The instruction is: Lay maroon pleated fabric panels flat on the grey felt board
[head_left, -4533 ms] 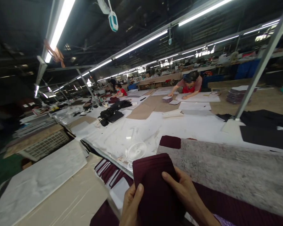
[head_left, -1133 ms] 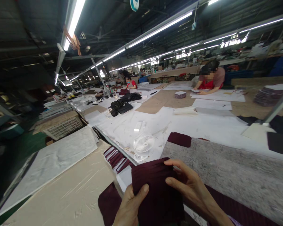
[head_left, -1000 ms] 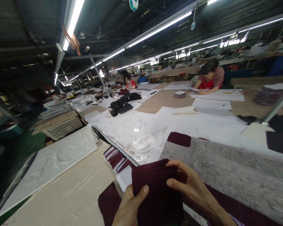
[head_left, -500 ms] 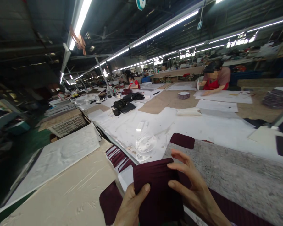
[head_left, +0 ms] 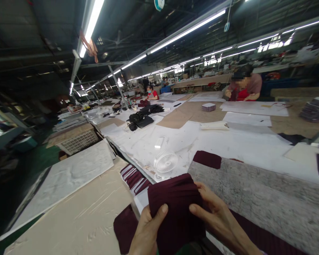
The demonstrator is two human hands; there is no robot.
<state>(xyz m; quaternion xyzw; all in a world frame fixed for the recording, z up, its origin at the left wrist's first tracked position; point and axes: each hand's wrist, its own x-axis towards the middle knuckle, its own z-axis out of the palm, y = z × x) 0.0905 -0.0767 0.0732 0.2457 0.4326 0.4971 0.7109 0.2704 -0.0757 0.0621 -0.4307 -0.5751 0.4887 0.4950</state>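
A stack of dark maroon fabric pieces (head_left: 175,209) is held up in front of me, its layered upper edge showing. My left hand (head_left: 149,226) grips the left side, thumb on the front face. On the right side, my right hand (head_left: 215,212) has its thumb on the front and its fingers behind the edge, partly hidden. Left of the stack lies another maroon piece (head_left: 125,226). Beyond it, a row of maroon pieces with white sheets between them (head_left: 135,180) lies by the table edge. One more maroon piece (head_left: 207,159) rests on the grey mottled board (head_left: 255,191).
A small white fan (head_left: 165,162) stands on the white-covered table (head_left: 180,140) ahead. Dark fabric bundles (head_left: 140,117) lie farther back. A beige-covered surface (head_left: 77,212) is at left, near a plastic crate (head_left: 78,140). A co-worker (head_left: 243,86) leans over the table at right.
My right fingers, raised and spread before, now close behind the stack's right edge. The stack's top edge has tipped up, showing more layers. The co-worker at right has drawn their hands in.
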